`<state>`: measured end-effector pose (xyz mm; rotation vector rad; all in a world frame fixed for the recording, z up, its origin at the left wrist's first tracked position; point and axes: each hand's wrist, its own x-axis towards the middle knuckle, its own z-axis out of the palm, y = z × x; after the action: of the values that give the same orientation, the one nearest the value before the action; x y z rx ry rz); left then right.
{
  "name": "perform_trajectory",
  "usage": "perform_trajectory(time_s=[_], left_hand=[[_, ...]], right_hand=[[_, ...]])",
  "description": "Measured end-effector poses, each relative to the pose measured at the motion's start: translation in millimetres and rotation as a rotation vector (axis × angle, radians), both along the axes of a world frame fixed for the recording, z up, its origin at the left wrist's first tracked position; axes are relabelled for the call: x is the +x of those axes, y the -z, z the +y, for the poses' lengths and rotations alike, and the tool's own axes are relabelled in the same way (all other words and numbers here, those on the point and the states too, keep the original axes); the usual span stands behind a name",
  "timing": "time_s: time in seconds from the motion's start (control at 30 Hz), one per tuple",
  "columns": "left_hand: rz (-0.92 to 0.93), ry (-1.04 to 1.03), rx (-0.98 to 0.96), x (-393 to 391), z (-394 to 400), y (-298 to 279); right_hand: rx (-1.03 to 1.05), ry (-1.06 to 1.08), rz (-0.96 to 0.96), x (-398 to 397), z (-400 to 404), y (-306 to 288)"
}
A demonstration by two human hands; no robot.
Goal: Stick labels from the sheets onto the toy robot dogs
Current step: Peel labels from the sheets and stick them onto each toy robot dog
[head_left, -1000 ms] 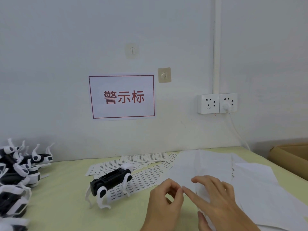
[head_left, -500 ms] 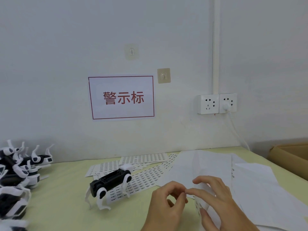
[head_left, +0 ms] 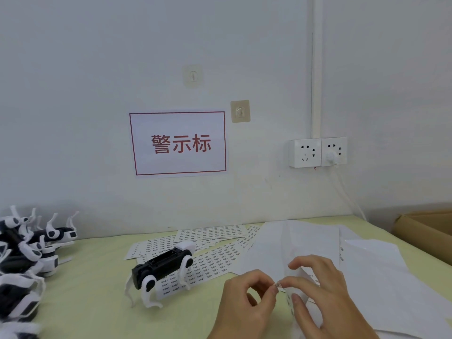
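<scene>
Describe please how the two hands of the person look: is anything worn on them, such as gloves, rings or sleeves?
Both hands are bare. The left hand and the right hand wear no gloves, and no ring, watch or bracelet shows on them. No sleeve is visible up to the frame's lower edge. The fingernails that show are short and unpainted.

A small assembly workshop; toy robot dogs [head_left: 27, 260] piled beside label sheets [head_left: 210, 233] on a workbench [head_left: 93, 277].

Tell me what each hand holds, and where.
Left hand pinches a small label by its edge; right hand grips the label sheet at its near end.
</scene>
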<state>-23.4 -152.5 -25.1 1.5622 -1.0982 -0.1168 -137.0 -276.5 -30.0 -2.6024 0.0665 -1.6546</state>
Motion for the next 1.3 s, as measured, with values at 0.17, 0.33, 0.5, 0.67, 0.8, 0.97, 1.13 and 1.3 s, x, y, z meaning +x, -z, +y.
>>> perform_trajectory(time_s=[0.17,0.33,0.5,0.67,0.8,0.97,1.13,1.3], left_hand=[[-0.002,0.029,0.029,-0.6,0.0,0.3],[-0.003,0.039,0.043,-0.2,-0.1,0.7],[-0.024,0.036,0.035,0.7,-0.6,2.3],[-0.03,0.032,0.023,2.2,-1.3,4.3],[-0.037,0.037,0.023,2.0,-2.1,4.5],[-0.055,0.066,0.012,-0.2,-1.5,4.1],[-0.112,0.071,0.009,-0.4,-2.1,5.6],[-0.16,0.032,0.016,-1.3,-1.2,7.6]], right_hand=[[0.015,0.054,-0.027,2.5,-1.3,5.5],[0.0,0.129,-0.008,3.2,0.7,5.7],[-0.045,0.192,0.007,3.4,2.7,7.1],[0.041,0.216,0.027,1.8,-2.3,5.7],[0.096,0.164,0.035,1.6,-2.2,6.0],[0.125,0.114,0.026,2.1,1.5,5.1],[0.157,0.098,0.021,1.0,1.6,5.5],[0.212,0.086,0.058,-0.3,2.4,4.6]])
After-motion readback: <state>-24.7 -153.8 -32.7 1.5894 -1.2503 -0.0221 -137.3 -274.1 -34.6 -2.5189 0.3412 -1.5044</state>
